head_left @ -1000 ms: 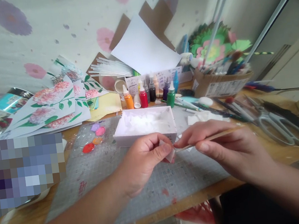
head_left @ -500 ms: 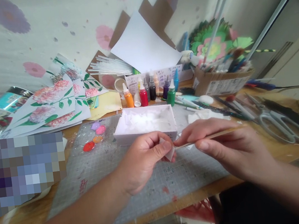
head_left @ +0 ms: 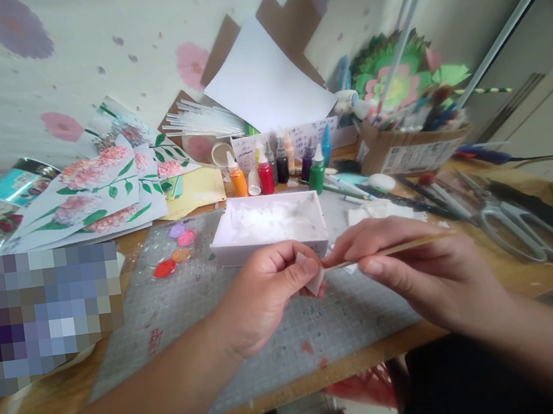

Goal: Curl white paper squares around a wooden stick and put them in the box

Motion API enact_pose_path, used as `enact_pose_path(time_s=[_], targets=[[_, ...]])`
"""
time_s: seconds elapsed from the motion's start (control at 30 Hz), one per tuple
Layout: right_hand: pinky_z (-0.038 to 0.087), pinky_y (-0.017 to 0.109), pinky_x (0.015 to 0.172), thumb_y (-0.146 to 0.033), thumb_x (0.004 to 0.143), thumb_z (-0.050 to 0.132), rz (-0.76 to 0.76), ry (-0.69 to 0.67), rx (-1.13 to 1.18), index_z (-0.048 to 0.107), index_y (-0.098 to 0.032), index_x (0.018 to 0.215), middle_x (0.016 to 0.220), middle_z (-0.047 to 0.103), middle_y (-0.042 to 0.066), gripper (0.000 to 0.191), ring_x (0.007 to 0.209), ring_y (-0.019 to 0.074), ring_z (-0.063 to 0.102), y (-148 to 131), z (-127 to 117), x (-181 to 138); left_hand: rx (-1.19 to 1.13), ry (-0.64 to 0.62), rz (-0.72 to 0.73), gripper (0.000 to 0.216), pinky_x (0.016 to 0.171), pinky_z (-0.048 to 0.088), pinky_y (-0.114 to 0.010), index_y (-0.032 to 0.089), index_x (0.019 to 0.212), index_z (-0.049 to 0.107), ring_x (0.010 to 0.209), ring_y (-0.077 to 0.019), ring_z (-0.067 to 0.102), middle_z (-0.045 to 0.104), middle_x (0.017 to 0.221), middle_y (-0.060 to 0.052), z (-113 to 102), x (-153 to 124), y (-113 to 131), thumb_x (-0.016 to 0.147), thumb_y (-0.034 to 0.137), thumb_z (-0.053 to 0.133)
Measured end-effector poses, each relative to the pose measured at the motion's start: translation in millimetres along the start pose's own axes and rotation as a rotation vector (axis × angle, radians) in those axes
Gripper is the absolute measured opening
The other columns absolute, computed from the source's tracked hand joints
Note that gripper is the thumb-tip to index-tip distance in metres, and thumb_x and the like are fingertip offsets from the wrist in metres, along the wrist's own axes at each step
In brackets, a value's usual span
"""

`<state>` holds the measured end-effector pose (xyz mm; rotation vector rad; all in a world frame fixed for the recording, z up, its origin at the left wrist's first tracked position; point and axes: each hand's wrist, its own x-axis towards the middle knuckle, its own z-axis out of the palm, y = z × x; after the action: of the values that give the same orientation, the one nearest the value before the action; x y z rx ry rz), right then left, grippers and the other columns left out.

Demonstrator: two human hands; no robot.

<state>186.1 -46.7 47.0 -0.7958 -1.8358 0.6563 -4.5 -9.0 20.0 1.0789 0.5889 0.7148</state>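
In the head view, with clock directions read from the small piece of white paper [head_left: 315, 284] held just right of centre, the left hand [head_left: 269, 287] sits at nine o'clock. Its forearm slants up from eight, and the hand is nearly closed: the thumb lies flat over the paper, pressing it against fingers curled behind, so that a pale corner hangs free toward six. The right hand [head_left: 417, 263] sits at three o'clock, its forearm rising from about four. It is partly closed in a loose pinch on a thin wooden stick [head_left: 395, 248], thumb underneath and index finger stretched out above toward the stick's tip. The stick runs almost level across that hand, its far end pointing to three; the tip ends right at the paper's edge beside the left fingertips, and whether it touches the paper cannot be made out. Both hands are over a grey cutting mat [head_left: 256, 370], fingertips close together. A white open box [head_left: 232, 257] stands at eleven o'clock, just beyond the left hand, with white material inside. Spots of paint [head_left: 165, 268] lie between nine and ten, small bottles [head_left: 265, 178] stand near twelve, and large scissors [head_left: 521, 220] rest around three, beyond the right hand.
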Motion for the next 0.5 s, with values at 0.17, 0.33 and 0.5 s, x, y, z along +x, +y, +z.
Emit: enact_pose_path(time_s=[0.17,0.33,0.5], targets=[[0.057,0.025,0.077,-0.012,0.085,0.06,0.003,-0.008,-0.015,0.065,-0.02,0.091,0.083,0.073,0.003,0.011,0.086,0.016,0.069,-1.4,0.8,0.1,-0.004,-0.001,0.005,0.02,0.069,0.04,-0.027,0.015,0.073,0.057,0.068,-0.0116,0.053,0.056,0.068,0.001,0.2,0.2,0.1,0.085,0.03,0.063],[0.057,0.027,0.075,-0.013,0.085,0.061,0.021,-0.001,-0.004,0.066,-0.02,0.089,0.085,0.072,0.005,0.01,0.084,0.017,0.069,-1.2,1.7,1.0,0.03,0.019,0.036,0.017,0.066,0.038,-0.025,0.016,0.076,0.058,0.067,-0.0104,0.05,0.055,0.068,0.002,-0.6,-0.2,-0.2,0.084,0.03,0.065],[0.057,0.028,0.075,-0.013,0.085,0.061,0.035,0.003,0.017,0.065,-0.021,0.09,0.085,0.072,0.004,0.011,0.084,0.017,0.069,-0.4,2.8,0.7,0.062,0.045,0.072,0.014,0.067,0.038,-0.025,0.017,0.078,0.059,0.066,-0.01,0.049,0.056,0.067,0.003,-0.8,-1.0,-1.0,0.082,0.028,0.067]])
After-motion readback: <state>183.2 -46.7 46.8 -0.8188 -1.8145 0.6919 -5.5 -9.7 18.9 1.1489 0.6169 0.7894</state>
